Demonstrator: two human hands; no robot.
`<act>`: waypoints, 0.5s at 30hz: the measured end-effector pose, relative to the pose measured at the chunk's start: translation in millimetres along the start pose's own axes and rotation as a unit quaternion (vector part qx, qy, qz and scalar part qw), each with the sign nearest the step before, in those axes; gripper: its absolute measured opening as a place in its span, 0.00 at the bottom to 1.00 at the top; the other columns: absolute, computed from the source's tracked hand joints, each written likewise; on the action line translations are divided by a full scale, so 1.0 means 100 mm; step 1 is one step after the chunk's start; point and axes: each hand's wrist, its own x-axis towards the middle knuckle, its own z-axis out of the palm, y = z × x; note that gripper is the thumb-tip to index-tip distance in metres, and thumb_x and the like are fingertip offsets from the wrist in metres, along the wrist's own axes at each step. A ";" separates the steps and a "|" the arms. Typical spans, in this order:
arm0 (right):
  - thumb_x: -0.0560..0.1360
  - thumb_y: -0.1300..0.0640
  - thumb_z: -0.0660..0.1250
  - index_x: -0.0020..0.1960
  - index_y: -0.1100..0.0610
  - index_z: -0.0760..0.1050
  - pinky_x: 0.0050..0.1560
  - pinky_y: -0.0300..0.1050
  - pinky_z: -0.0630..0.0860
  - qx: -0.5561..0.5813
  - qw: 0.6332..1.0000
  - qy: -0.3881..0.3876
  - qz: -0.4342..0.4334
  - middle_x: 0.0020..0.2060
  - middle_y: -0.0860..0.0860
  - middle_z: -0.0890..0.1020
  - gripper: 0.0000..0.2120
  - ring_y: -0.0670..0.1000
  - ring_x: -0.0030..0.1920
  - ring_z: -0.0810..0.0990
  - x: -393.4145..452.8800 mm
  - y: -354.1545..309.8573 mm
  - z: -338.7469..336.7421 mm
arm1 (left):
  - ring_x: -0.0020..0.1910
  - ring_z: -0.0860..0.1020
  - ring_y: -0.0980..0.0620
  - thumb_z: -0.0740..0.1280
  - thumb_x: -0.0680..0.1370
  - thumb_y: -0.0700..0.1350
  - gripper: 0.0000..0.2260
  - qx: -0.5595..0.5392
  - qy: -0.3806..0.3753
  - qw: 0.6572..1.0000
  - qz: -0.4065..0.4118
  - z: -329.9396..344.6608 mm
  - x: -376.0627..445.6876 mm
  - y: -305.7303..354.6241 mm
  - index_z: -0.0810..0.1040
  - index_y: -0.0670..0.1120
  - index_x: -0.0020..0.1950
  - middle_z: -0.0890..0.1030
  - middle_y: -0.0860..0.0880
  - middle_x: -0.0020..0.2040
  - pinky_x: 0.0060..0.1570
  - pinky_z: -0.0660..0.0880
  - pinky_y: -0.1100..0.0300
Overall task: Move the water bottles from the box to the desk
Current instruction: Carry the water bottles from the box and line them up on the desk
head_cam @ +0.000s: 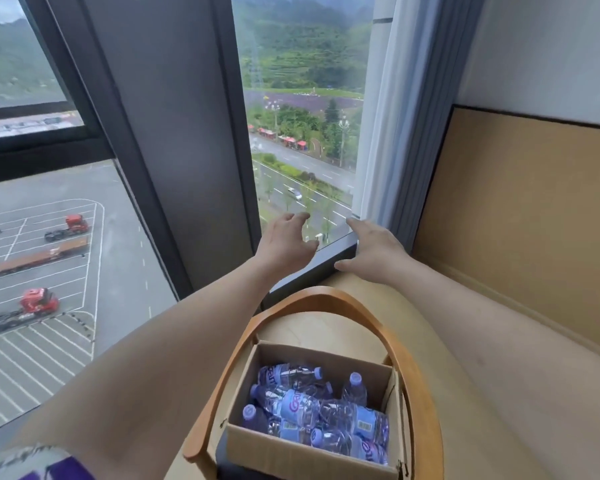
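Both hands are stretched beyond the cardboard box (312, 441): the left hand (286, 242) and right hand (373, 249) are empty, fingers spread. The water bottles (321, 412) are heaped inside the box, its near edge cut off.

Bottles (312, 408) in box (291, 455), hands beyond
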 end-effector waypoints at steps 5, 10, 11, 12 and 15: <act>0.70 0.43 0.73 0.80 0.49 0.56 0.71 0.56 0.68 0.006 0.999 -0.035 0.024 0.74 0.53 0.68 0.44 0.58 0.74 0.65 0.32 0.19 0.40 | 0.73 0.67 0.43 0.68 0.78 0.52 0.29 -0.010 -0.051 0.998 -0.030 0.50 0.26 -0.31 0.66 0.50 0.78 0.70 0.45 0.75 0.71 0.65 0.49; 0.70 0.42 0.74 0.80 0.51 0.57 0.73 0.56 0.65 0.007 0.994 -0.085 0.070 0.76 0.54 0.65 0.45 0.58 0.75 0.63 0.40 0.39 1.04 | 0.72 0.69 0.44 0.67 0.77 0.52 0.28 -0.016 -0.118 0.992 -0.048 1.07 0.22 -0.71 0.68 0.50 0.77 0.72 0.45 0.73 0.69 0.67 0.50; 0.70 0.42 0.74 0.79 0.51 0.58 0.73 0.55 0.65 0.009 0.993 -0.093 0.075 0.75 0.54 0.66 0.45 0.58 0.74 0.64 0.41 0.43 1.18 | 0.71 0.69 0.43 0.67 0.77 0.52 0.28 -0.016 -0.137 0.989 -0.049 1.19 0.19 -0.80 0.67 0.49 0.77 0.72 0.45 0.73 0.70 0.67 0.49; 0.69 0.42 0.75 0.79 0.51 0.58 0.72 0.55 0.67 0.013 0.992 -0.098 0.081 0.74 0.54 0.67 0.44 0.59 0.73 0.66 0.35 0.45 1.32 | 0.71 0.70 0.43 0.66 0.77 0.52 0.29 -0.012 -0.150 0.987 -0.051 1.28 0.10 -0.88 0.67 0.49 0.77 0.72 0.45 0.73 0.70 0.67 0.49; 0.69 0.41 0.75 0.80 0.52 0.57 0.72 0.54 0.66 0.010 0.979 -0.169 0.114 0.76 0.54 0.66 0.46 0.59 0.74 0.65 0.38 0.57 1.90 | 0.73 0.68 0.43 0.67 0.77 0.51 0.29 -0.012 -0.226 0.970 -0.082 1.73 -0.03 -1.22 0.67 0.48 0.77 0.71 0.44 0.74 0.70 0.67 0.49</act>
